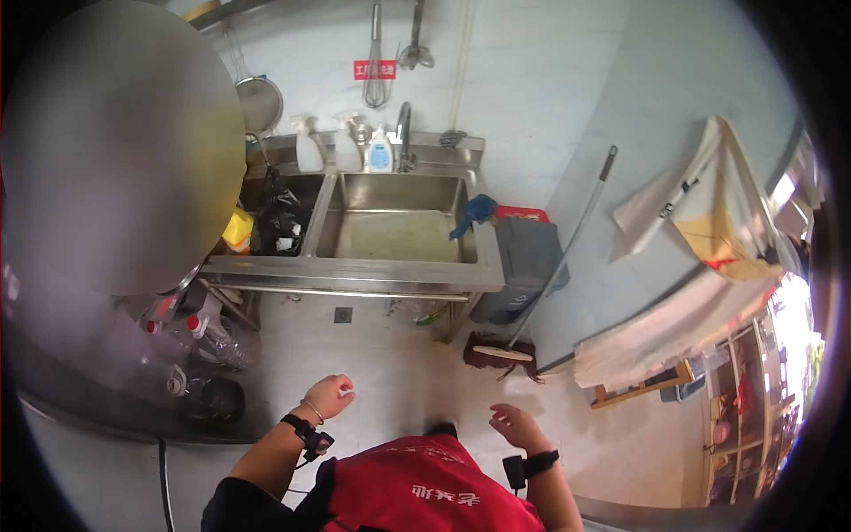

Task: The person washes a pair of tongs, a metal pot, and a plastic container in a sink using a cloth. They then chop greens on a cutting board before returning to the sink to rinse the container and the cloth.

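Note:
My left hand [330, 396] is held out over the floor, its fingers loosely bent and nothing in them. On the other side of my red apron [434, 483], my right hand [520, 427] hangs in the air, also with nothing in it and its fingers a little apart. Both wrists wear black bands with small devices. Neither hand touches anything. Ahead stands a steel double sink [399, 273]; its right basin holds cloudy water. A black plastic bag [282, 222] and a yellow container [238, 230] lie in the left basin.
Spray bottles [347, 146] and a blue-labelled pump bottle [380, 152] stand behind the faucet [404, 133]. A grey bin [525, 262], a mop [567, 244] and hanging cloths [683, 301] are at the right. Plastic bottles [217, 341] stand at the left, below a large blurred grey shape [115, 160].

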`<state>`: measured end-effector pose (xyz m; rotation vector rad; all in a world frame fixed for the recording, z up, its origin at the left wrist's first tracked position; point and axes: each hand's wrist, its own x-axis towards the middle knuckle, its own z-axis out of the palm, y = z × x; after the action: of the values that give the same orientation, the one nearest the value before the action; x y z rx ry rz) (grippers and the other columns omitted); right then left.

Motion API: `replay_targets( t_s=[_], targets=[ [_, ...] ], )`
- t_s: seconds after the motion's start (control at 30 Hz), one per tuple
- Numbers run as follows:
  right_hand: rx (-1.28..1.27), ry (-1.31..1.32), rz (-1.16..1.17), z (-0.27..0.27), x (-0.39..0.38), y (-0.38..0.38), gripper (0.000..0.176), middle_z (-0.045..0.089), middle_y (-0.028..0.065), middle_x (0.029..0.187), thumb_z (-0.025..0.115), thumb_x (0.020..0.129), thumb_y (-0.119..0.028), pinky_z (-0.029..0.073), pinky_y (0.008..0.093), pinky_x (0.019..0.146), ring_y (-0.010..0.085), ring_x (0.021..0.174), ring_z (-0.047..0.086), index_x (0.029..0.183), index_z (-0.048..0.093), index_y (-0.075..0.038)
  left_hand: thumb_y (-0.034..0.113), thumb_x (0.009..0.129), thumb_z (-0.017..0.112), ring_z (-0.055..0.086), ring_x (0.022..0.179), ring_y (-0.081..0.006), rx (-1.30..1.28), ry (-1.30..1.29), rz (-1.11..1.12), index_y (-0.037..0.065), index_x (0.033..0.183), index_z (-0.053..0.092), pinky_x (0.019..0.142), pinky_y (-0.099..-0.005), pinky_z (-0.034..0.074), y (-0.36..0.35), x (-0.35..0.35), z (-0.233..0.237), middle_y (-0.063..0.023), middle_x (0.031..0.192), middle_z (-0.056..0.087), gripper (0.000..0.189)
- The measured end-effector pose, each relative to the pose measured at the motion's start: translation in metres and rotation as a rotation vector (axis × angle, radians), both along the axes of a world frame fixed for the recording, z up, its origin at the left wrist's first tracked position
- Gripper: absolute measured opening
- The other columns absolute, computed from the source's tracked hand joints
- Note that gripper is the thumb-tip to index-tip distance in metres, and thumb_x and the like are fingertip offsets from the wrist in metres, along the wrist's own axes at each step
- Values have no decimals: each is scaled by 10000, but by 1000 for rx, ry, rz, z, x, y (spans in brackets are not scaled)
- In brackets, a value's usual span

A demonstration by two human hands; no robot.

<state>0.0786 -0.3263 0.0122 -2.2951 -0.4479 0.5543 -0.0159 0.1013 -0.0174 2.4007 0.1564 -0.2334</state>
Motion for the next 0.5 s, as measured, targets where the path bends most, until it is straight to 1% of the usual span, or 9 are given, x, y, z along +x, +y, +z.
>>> replay_targets(
  t_s=[0.13,0.17,0.2,0.27,0.3,0.33,0.4,0.47,0.5],
  targets=[
    [-6,-37,145,3,99,65,302,664,95,906,627,830,-204,506,310,710,203,764,631,1095,604,-61,186,797,653,615,677,-180,-213,-119,248,65,911,600,650,-287,498,48,39,0,-76,829,635,174],
    [13,-74,174,1,127,81,293,662,93,905,623,833,-190,503,305,715,196,770,630,1093,604,-58,156,811,652,609,679,-138,-211,-115,285,58,908,602,625,-268,494,62,56,-2,-51,798,639,147],
    [10,-63,185,-4,154,99,293,662,93,905,623,833,-190,503,305,715,196,770,630,1093,604,-58,156,811,652,609,679,-138,-214,-106,298,58,908,602,625,-268,494,76,76,-6,-51,798,639,147],
    [199,4,85,-18,213,133,263,653,121,887,610,825,-153,499,323,726,225,805,634,1055,603,-25,139,830,635,601,672,-112,-383,-211,380,50,905,596,608,-258,491,103,125,-12,-30,792,625,122],
    [198,12,97,-26,243,151,263,653,121,887,610,825,-153,499,323,726,225,805,634,1055,603,-25,131,842,627,596,687,-93,-470,-235,408,44,925,584,606,-242,489,115,152,-10,-17,791,615,127],
    [204,-22,75,-33,273,168,249,653,122,900,609,824,-144,497,322,732,225,817,634,1042,607,-24,131,842,627,596,687,-93,-470,-226,425,44,925,584,606,-242,489,123,182,-6,-17,791,615,127],
    [210,-27,59,-41,338,200,235,652,123,913,609,823,-135,495,321,738,225,829,633,1030,611,-23,113,846,621,591,695,-80,-777,-93,651,40,953,567,617,-227,489,140,244,4,-17,790,605,141],
    [126,10,-51,-54,377,220,231,651,125,925,605,822,-142,496,327,747,238,835,632,1023,615,-28,135,832,633,604,712,-110,-777,-13,692,38,967,561,644,-244,497,160,300,-14,-42,806,613,182],
    [71,19,-24,-58,396,228,256,642,144,966,601,817,-165,495,350,765,268,851,627,1036,612,-33,157,818,646,617,728,-139,-796,5,718,35,981,554,670,-261,506,171,330,-29,-66,822,620,223]
  ],
)
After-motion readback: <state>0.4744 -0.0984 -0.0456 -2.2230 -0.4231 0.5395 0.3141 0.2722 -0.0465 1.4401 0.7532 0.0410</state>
